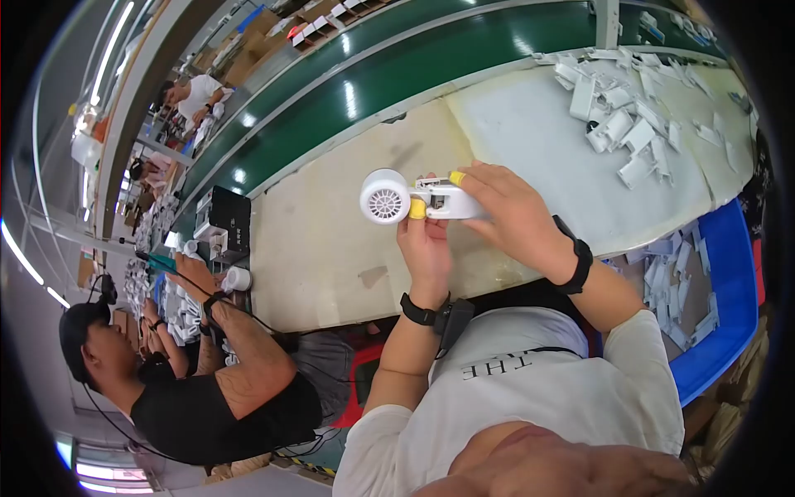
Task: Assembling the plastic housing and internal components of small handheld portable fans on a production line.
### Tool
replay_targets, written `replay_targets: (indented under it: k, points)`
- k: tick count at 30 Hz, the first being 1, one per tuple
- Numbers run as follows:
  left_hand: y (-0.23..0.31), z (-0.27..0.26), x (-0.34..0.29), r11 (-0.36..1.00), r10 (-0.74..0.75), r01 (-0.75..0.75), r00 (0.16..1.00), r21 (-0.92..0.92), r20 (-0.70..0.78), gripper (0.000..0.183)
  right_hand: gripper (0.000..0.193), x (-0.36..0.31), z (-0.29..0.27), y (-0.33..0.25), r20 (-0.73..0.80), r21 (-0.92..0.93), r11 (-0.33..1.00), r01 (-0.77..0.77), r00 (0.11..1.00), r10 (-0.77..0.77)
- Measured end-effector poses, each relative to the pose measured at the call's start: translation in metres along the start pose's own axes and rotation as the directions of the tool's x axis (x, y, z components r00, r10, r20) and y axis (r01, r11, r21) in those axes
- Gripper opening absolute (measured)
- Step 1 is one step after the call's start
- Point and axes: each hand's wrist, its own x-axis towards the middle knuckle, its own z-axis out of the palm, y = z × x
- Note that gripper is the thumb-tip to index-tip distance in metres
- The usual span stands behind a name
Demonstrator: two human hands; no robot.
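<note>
I hold a white hair-dryer-shaped device [404,199] over the pale worktable [331,248], its round grilled end pointing left. My left hand [425,246] grips it from below, with a yellow finger cot on the thumb tip. My right hand [512,214] closes over its handle part from the right, with a yellow cot on a fingertip at the top. Both wrists wear black bands.
A heap of white plastic parts [625,116] lies at the table's far right. A blue bin [712,306] with more white parts stands at my right. A green conveyor belt [373,74] runs behind the table. A co-worker in black [215,398] works at my left, near a black box [222,217].
</note>
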Motion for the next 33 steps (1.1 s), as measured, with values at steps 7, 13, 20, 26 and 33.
replay_targets:
  k: [7,13,20,26,33]
  points:
    - [0.004,-0.008,-0.008,0.999,0.032,-0.031,0.999,0.036,-0.044,0.037,0.055,0.01,0.014,-0.003,0.063,-0.047,0.998,0.052,0.997,-0.049]
    - [-0.002,-0.009,-0.011,0.977,0.201,-0.186,0.966,0.101,-0.164,0.032,0.054,0.015,0.031,-0.016,0.055,-0.069,0.994,0.084,0.995,-0.08]
    - [0.018,-0.015,-0.01,0.939,0.324,-0.301,0.936,0.167,-0.136,0.036,0.048,0.02,0.022,-0.005,0.046,0.236,0.97,0.05,0.997,-0.063]
    - [0.041,-0.002,-0.025,0.928,0.368,-0.361,0.928,0.094,-0.059,0.038,0.038,0.007,0.005,-0.016,0.411,0.559,0.756,-0.342,0.906,0.106]
    - [0.067,0.01,-0.044,0.902,0.346,-0.302,0.933,-0.309,0.098,0.034,0.032,0.009,-0.008,-0.048,-0.057,0.382,0.886,0.261,0.964,-0.26]
